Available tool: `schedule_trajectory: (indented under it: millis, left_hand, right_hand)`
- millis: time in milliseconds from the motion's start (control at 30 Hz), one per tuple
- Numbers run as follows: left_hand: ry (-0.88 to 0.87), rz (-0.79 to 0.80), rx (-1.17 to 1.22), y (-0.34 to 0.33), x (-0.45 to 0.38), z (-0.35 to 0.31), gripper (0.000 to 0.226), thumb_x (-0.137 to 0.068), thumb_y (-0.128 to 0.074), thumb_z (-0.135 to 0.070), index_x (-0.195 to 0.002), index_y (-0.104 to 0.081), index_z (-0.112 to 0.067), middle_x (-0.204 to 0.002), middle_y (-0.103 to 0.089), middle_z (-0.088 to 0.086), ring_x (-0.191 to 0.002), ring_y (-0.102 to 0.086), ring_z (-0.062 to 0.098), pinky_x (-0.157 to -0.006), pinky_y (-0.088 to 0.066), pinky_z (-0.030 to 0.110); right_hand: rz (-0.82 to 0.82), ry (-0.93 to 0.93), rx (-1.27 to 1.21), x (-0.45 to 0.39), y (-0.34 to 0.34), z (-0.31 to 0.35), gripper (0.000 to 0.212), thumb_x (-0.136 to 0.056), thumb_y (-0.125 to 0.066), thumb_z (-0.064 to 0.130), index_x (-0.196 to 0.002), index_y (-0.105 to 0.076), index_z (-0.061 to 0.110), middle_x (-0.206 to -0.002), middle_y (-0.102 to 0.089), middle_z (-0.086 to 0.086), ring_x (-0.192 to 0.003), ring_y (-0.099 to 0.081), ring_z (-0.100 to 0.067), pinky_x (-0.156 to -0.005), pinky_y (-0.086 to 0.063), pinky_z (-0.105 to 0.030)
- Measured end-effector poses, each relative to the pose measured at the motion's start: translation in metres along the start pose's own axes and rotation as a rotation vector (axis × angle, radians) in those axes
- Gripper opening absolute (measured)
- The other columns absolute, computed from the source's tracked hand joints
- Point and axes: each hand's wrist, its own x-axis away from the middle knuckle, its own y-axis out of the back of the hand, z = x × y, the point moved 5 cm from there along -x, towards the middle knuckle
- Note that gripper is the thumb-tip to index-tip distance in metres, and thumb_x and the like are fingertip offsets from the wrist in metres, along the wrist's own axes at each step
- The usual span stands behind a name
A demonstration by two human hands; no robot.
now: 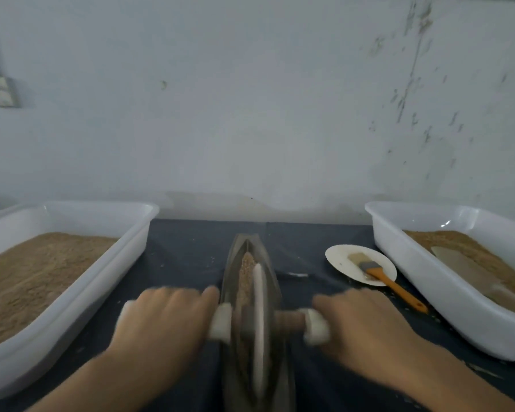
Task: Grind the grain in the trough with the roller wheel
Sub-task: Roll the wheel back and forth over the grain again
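Both hands, left hand (164, 319) and right hand (366, 322), grip the axle; wheel (258, 316) tilting could spill grain (246, 272) toward three o'clock.

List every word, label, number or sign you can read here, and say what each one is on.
None: no readable text in this view.
The two white tubs, plate, brush, trough and roller wheel bear no print.
The wall fitting at upper left is too blurred to tell.

Bare forearms — no sleeves, no gloves
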Motion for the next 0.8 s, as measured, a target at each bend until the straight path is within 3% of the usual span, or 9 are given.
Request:
schedule_trajectory:
  millis: [100,167,267,333,433,500,633,700,800]
  left_hand:
    - [-0.036,0.105,0.054,0.012,0.015,-0.003,0.036,-0.085,-0.054,-0.051,-0.108,-0.026,-0.045,-0.103,-0.053,-0.016,-0.102,-0.056,0.007,-0.068,-0.028,0.027]
    - [-0.014,0.146,0.028,0.007,0.007,-0.004,0.035,-0.085,-0.055,-0.051,-0.097,-0.022,-0.045,-0.103,-0.054,-0.015,-0.097,-0.056,0.007,-0.067,-0.028,0.027]
    - [0.054,0.006,0.024,-0.013,-0.026,0.006,0.036,-0.086,-0.056,-0.047,-0.088,-0.021,-0.039,-0.083,-0.048,-0.013,-0.073,-0.050,0.009,-0.064,-0.034,0.027]
    - [0.112,-0.078,0.036,-0.028,-0.060,0.018,0.024,-0.086,-0.053,-0.044,-0.087,-0.032,-0.035,-0.083,-0.056,-0.010,-0.072,-0.057,0.015,-0.064,-0.042,0.029]
    - [0.168,-0.140,0.012,-0.034,-0.099,0.032,0.017,-0.082,-0.051,-0.041,-0.082,-0.037,-0.031,-0.083,-0.060,-0.004,-0.075,-0.060,0.025,-0.059,-0.037,0.033]
    - [0.170,-0.137,-0.010,-0.033,-0.109,0.032,0.015,-0.082,-0.054,-0.038,-0.083,-0.040,-0.032,-0.076,-0.053,-0.006,-0.070,-0.054,0.023,-0.057,-0.035,0.034]
    - [0.104,-0.094,-0.080,-0.015,-0.080,0.014,0.015,-0.087,-0.054,-0.033,-0.097,-0.044,-0.029,-0.089,-0.059,-0.007,-0.081,-0.059,0.021,-0.062,-0.033,0.033]
    - [0.052,-0.012,-0.059,-0.006,-0.044,0.003,0.024,-0.088,-0.056,-0.040,-0.104,-0.040,-0.033,-0.094,-0.057,-0.011,-0.085,-0.057,0.014,-0.066,-0.031,0.029]
    - [-0.034,0.048,-0.034,0.014,0.007,-0.007,0.037,-0.086,-0.053,-0.051,-0.109,-0.024,-0.043,-0.091,-0.039,-0.017,-0.088,-0.046,0.002,-0.070,-0.024,0.024]
  right_hand:
    - [0.126,-0.004,0.009,0.016,0.004,0.004,0.034,-0.076,-0.055,0.058,-0.082,-0.028,0.038,-0.092,-0.057,0.010,-0.088,-0.056,-0.017,-0.061,-0.030,-0.033]
    - [0.117,-0.020,0.011,0.007,0.001,0.004,0.032,-0.077,-0.055,0.057,-0.086,-0.034,0.034,-0.091,-0.057,0.009,-0.087,-0.057,-0.018,-0.066,-0.037,-0.033]
    - [-0.071,-0.023,0.028,-0.029,-0.005,-0.001,0.024,-0.079,-0.058,0.050,-0.086,-0.044,0.032,-0.085,-0.061,0.004,-0.080,-0.060,-0.021,-0.068,-0.046,-0.035]
    - [-0.137,-0.054,0.030,-0.067,-0.008,-0.008,0.022,-0.079,-0.061,0.047,-0.079,-0.045,0.032,-0.080,-0.060,0.003,-0.078,-0.061,-0.024,-0.062,-0.042,-0.035]
    - [-0.173,-0.107,0.015,-0.112,-0.012,-0.021,0.027,-0.077,-0.063,0.051,-0.073,-0.045,0.031,-0.068,-0.048,0.006,-0.075,-0.060,-0.025,-0.059,-0.031,-0.033]
    - [-0.170,-0.139,-0.007,-0.123,-0.021,-0.027,0.026,-0.077,-0.063,0.052,-0.076,-0.048,0.031,-0.075,-0.057,0.004,-0.078,-0.061,-0.026,-0.061,-0.033,-0.033]
    - [-0.141,-0.109,-0.009,-0.085,-0.023,-0.021,0.021,-0.080,-0.058,0.047,-0.083,-0.050,0.028,-0.090,-0.065,-0.002,-0.084,-0.061,-0.030,-0.063,-0.038,-0.034]
    - [-0.113,-0.022,-0.006,-0.047,-0.018,-0.012,0.022,-0.078,-0.056,0.048,-0.082,-0.046,0.029,-0.084,-0.063,0.001,-0.078,-0.060,-0.027,-0.062,-0.042,-0.035]
    - [-0.065,0.071,-0.006,0.005,-0.002,0.003,0.031,-0.074,-0.053,0.057,-0.078,-0.033,0.035,-0.068,-0.049,0.008,-0.065,-0.051,-0.017,-0.055,-0.031,-0.033]
